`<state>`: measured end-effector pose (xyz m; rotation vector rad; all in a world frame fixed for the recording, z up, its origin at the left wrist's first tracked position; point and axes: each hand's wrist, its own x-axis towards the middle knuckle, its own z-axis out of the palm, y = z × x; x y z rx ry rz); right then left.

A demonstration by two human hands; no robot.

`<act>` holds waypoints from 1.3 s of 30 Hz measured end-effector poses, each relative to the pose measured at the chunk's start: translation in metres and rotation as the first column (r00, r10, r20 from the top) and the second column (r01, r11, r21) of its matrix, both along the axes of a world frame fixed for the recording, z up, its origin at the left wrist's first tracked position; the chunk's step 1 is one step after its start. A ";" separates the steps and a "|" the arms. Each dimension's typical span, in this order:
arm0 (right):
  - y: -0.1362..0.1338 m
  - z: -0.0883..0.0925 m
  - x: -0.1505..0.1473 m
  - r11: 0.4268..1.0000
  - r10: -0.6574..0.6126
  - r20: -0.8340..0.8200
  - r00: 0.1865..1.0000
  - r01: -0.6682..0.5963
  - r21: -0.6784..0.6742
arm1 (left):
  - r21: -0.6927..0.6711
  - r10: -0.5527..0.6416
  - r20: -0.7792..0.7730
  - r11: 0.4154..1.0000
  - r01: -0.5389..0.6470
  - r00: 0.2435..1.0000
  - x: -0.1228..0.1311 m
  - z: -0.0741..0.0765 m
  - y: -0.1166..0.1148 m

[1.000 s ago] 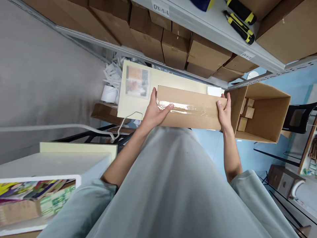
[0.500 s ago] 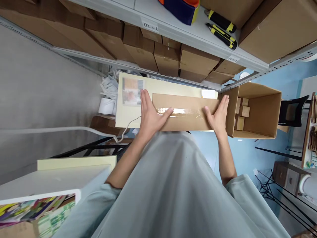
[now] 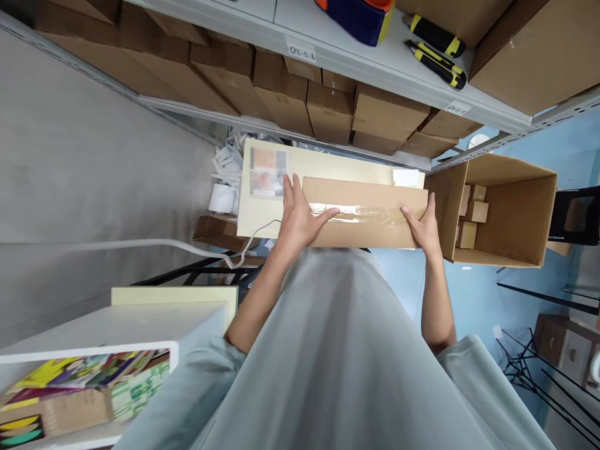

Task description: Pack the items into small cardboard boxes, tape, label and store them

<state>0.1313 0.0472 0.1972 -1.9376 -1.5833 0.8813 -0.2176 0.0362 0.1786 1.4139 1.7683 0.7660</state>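
A long brown cardboard box (image 3: 370, 234) with clear tape along its top lies over a cream tabletop (image 3: 267, 215), close to my body. My left hand (image 3: 299, 215) presses on the box's left end, thumb on the tape and fingers along the end. At the right end, my right hand (image 3: 423, 226) holds the box between thumb and fingers. A white label (image 3: 405, 177) and a printed sheet (image 3: 269, 173) lie on the tabletop behind the box.
An open carton (image 3: 510, 212) with several small boxes stands at the right. Above the tabletop, a metal shelf (image 3: 347, 59) holds cartons, cutters (image 3: 435, 62) and a blue tape dispenser (image 3: 359, 19). A white cable (image 3: 164, 242) runs at left, above a bookshelf (image 3: 164, 325).
The view has shifted slightly, so the surroundings appear farther right. Both hands stay on the box's ends, and the right fingers sit closer around its end.
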 end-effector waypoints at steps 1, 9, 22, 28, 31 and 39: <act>-0.001 0.001 0.001 1.000 0.007 -0.060 0.998 -0.007 -0.012 | -0.042 0.019 0.022 0.999 -0.018 1.000 -0.004 -0.003 -0.002; 0.004 0.021 -0.001 0.987 -0.081 0.074 0.994 0.090 -0.134 | -0.067 -0.007 0.053 0.998 0.011 0.999 -0.008 -0.001 -0.002; -0.029 0.127 -0.035 0.999 0.010 0.158 0.987 -0.017 0.039 | 0.259 -0.064 0.090 0.965 0.039 0.994 -0.061 0.114 -0.005; -0.039 0.108 -0.047 0.993 -0.010 0.077 0.997 0.000 0.117 | 0.223 0.088 0.120 0.968 -0.113 0.989 -0.075 0.099 -0.012; -0.057 0.079 -0.050 0.997 -0.005 0.011 1.000 0.004 0.073 | 0.129 0.122 0.072 0.983 -0.130 0.990 -0.076 0.078 -0.022; -0.104 -0.003 -0.054 1.000 -0.005 0.001 1.000 0.005 -0.010 | -0.091 0.112 -0.021 0.989 -0.113 0.994 -0.061 0.008 -0.046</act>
